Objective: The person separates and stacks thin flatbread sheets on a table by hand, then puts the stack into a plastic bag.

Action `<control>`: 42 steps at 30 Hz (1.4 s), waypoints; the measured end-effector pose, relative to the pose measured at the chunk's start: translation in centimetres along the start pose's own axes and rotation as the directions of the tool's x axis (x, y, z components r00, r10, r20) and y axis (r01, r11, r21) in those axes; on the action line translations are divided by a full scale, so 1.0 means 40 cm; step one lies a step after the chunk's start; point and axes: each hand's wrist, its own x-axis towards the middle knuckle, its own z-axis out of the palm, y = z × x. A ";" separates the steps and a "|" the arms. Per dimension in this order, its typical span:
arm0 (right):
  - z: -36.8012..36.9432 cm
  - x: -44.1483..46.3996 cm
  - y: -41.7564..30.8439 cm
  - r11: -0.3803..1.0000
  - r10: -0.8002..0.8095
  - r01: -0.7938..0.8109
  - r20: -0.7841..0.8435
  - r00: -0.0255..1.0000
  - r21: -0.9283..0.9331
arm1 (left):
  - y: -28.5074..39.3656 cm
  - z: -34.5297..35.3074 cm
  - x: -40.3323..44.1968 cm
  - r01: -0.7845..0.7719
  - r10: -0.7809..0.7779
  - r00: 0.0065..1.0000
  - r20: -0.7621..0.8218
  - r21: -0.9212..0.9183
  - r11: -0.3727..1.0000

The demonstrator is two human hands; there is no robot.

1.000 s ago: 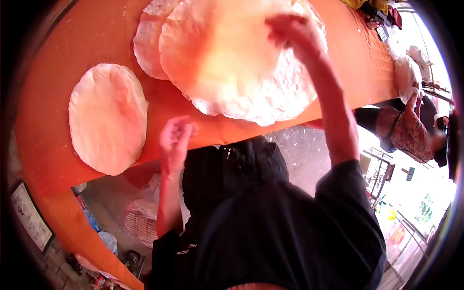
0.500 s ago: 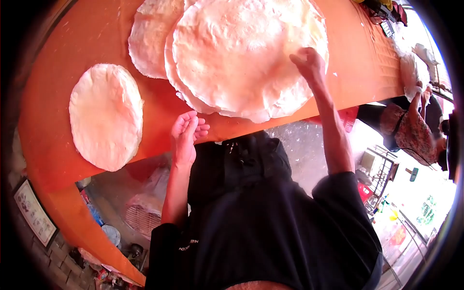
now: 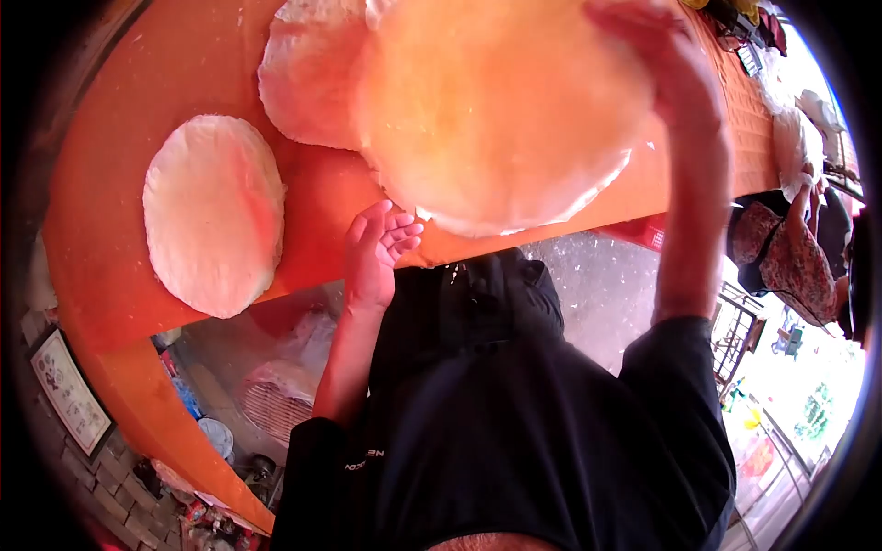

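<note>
A big round sheet of thin flatbread (image 3: 496,101), blurred and shaded orange, is raised over the stack at the table's near edge. My right hand (image 3: 657,60), smeared by motion, has hold of its upper right rim. Pale edges of the flatbreads beneath (image 3: 588,197) show along the bottom. Palm up, my left hand (image 3: 381,239) rests near the table edge with its fingers loosely apart, holding nothing, just below the stack. Another flatbread (image 3: 312,78) lies partly covered behind. An oval-looking single flatbread (image 3: 216,216) lies apart on the left.
An orange cloth covers the table (image 3: 101,202). Beyond its right end a person in a patterned garment (image 3: 790,239) handles a clear plastic bag (image 3: 795,147). Below the table, at left, are a ribbed basket-like object (image 3: 276,395) and a framed sheet (image 3: 72,393).
The top flatbread has come up off the stack with my right hand, which moved up and to the right. My left hand stays low, its fingers a little more spread.
</note>
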 end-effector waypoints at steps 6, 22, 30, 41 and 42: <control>-0.099 -0.009 0.064 0.985 0.162 -0.170 -0.163 0.973 -0.035 | 0.034 0.128 0.059 0.143 -0.002 0.964 0.266 -0.513 0.846; 0.250 -0.141 0.207 0.755 -0.189 0.252 0.168 0.968 -0.605 | 0.001 0.231 0.191 -0.046 0.111 0.958 0.265 -0.238 0.970; 0.341 -0.156 0.191 0.420 -0.250 0.375 0.292 0.923 -0.826 | 0.028 0.212 0.170 0.052 0.032 0.971 0.239 -0.335 0.941; 0.328 -0.163 0.228 0.490 -0.267 0.381 0.281 0.922 -0.784 | 0.048 0.231 0.188 0.023 0.063 0.961 0.268 -0.305 0.952; 0.304 -0.132 0.243 0.418 -0.243 0.339 0.256 0.936 -0.843 | 0.049 0.227 0.201 0.009 0.080 0.940 0.331 -0.259 0.966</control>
